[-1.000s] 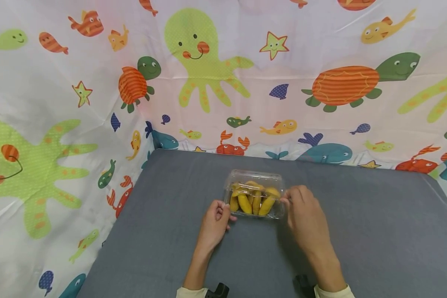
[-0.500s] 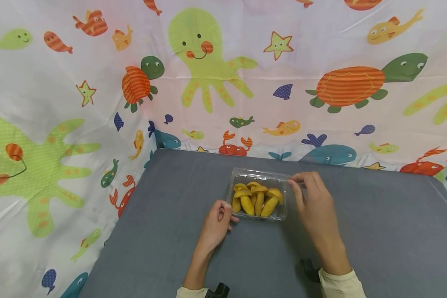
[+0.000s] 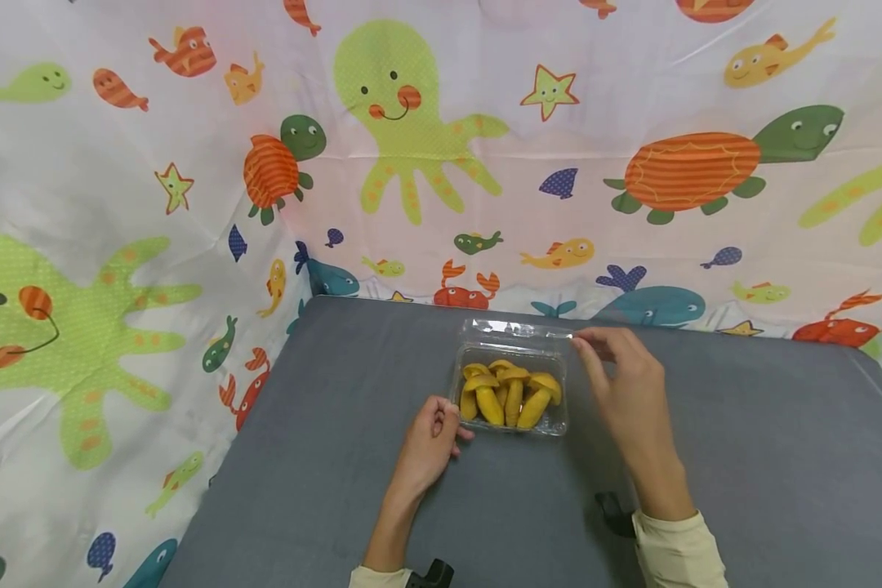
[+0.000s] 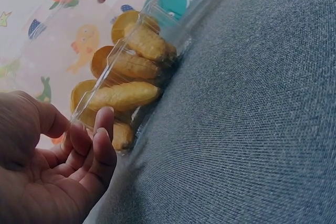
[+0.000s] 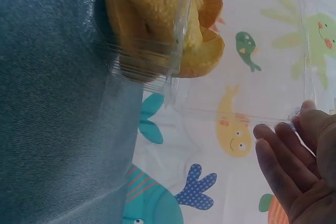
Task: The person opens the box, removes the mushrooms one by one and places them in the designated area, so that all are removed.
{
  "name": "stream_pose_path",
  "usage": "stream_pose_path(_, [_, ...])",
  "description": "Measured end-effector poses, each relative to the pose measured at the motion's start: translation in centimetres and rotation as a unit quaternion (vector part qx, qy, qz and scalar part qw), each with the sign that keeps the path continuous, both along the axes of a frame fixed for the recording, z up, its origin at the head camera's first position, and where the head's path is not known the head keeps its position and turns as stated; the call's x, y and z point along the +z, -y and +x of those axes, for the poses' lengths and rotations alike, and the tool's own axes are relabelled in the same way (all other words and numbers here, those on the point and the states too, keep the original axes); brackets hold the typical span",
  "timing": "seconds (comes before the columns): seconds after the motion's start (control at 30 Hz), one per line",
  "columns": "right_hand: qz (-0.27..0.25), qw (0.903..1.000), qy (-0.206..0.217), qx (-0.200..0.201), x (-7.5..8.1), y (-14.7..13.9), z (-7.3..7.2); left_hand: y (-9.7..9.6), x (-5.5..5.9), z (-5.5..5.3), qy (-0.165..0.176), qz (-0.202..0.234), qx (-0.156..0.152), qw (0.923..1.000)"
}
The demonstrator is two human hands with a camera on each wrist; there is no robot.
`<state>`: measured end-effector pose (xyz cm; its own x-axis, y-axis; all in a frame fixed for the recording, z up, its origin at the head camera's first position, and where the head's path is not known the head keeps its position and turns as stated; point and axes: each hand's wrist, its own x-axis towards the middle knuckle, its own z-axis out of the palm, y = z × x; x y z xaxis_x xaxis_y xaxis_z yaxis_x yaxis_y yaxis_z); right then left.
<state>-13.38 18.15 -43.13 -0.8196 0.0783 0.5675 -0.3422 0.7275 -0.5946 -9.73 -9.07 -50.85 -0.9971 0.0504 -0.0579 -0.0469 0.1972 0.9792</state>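
Note:
A clear plastic clamshell box (image 3: 554,427) sits on the grey cloth with several yellow mushrooms (image 3: 513,390) inside. Its transparent lid (image 3: 518,329) stands raised at the back. My left hand (image 3: 426,445) pinches the box's rim at the left side between thumb and index finger; the left wrist view shows this hand (image 4: 68,166) beside the mushrooms (image 4: 126,96), other fingers curled. My right hand (image 3: 630,400) pinches the lid's right corner. In the right wrist view, the thumb and fingers of that hand (image 5: 310,166) meet at the lid's edge (image 5: 308,51).
A grey cloth (image 3: 323,490) covers the table around the box. Behind it and at the left hang white curtains (image 3: 478,49) printed with sea animals. A black wrist strap piece (image 3: 432,574) shows at the left sleeve, another (image 3: 614,514) at the right.
My right hand has lifted the lid from over the mushrooms and swung it up and back, moving slightly up and to the right. The left hand has stayed at the box's left side.

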Motion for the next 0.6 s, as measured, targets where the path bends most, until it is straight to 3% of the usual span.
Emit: stream_pose_path(0.6, [-0.009,0.9985,0.049,-0.021,0.5,-0.4,-2.2,0.2,0.2,0.2,0.008,-0.027,-0.008,0.9996])
